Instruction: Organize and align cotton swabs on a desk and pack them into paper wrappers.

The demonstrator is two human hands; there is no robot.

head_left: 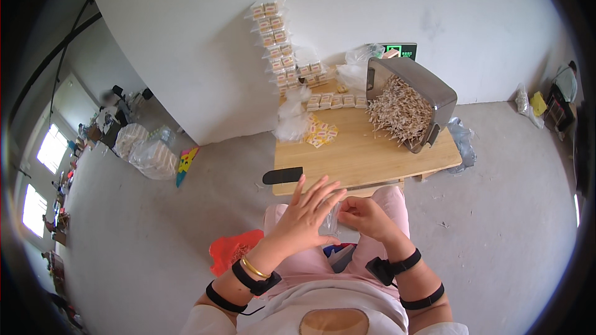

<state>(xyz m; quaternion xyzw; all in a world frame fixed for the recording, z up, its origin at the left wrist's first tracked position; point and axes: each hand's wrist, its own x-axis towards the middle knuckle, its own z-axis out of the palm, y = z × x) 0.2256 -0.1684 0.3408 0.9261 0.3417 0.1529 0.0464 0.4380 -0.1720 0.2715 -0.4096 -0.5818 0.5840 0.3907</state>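
Note:
Above my lap, in front of the table's near edge, my left hand [302,222] is open, its fingers stretched out and slightly apart. Close to its right, my right hand [366,217] is closed in a pinch at the edge of a small clear plastic bag [333,218]. The bag hangs between the two hands, partly hidden by the left one. Whether the left hand touches it cannot be made out.
On the wooden table [366,170] a tipped grey bin [442,84] spills thin sticks [400,111]. Small packed boxes [273,40] are stacked at the back, near yellow-white cards [321,131] and clear bags [292,123]. A red bag [231,249] lies by my left leg.

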